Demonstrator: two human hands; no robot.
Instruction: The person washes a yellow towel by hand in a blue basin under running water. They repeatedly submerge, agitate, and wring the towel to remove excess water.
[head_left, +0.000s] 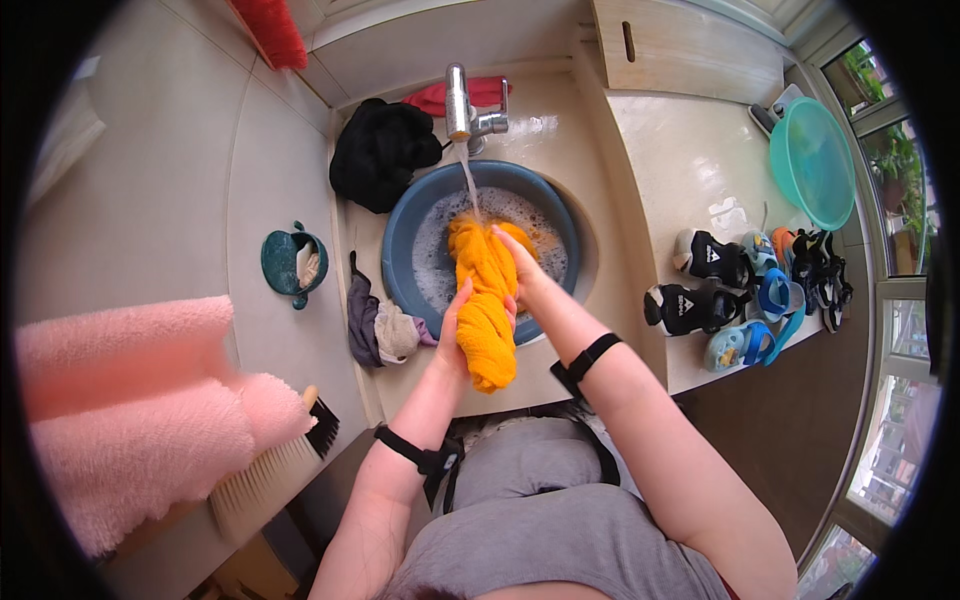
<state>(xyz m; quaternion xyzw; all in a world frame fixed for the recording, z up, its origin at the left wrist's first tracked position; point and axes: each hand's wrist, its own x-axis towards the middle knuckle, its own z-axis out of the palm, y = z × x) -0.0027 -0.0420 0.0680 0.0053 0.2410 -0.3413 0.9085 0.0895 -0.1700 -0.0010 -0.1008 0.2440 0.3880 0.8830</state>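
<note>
A wet orange towel (487, 300) is bunched lengthwise between my two hands, over a blue plastic basin (401, 225). My left hand (452, 326) grips its near left side, the thumb pointing up along the cloth. Farther up on the right, my right hand (517, 266) holds the same towel, with some fingers hidden behind it. The towel's far end is at the suds (435, 262) in the basin. Water runs from a chrome faucet (457, 105) down onto that far end. The near end of the towel hangs over the basin's front rim.
Black cloth (382, 154) and red cloth (431, 97) lie behind the basin; grey and beige cloths (394, 334) lie left. A green wall-mounted holder (281, 262), pink towels (142, 420) and a brush (262, 472) are leftward. Several shoes (705, 307) and a turquoise basin (810, 165) occupy the right counter.
</note>
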